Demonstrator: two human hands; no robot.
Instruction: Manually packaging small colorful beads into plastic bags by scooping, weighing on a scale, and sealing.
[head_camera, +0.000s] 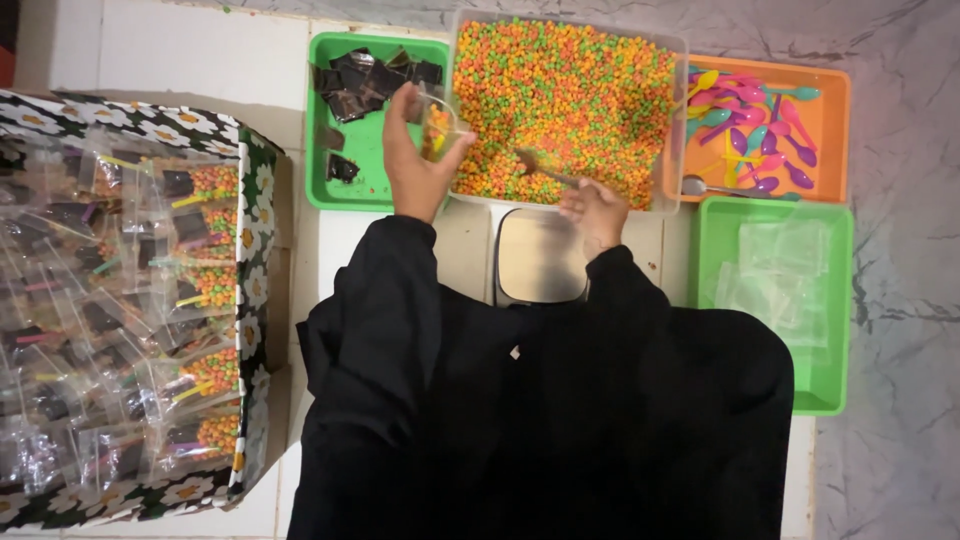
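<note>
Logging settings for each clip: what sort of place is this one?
Probably a home snack-packing spot on a tiled floor: a tub of coloured puffs, trays of plastic spoons and empty bags, a small scale, and a box of filled bags.

White floor tiles (180, 50) lie beyond the left hand; grey-veined marble flooring (900, 250) spreads past the right hand, under even, soft light.

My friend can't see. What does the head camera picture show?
A person's left hand holds a small clear plastic bag while the right hand digs a metal spoon into a clear tub of orange, green and yellow puffed balls.
</note>
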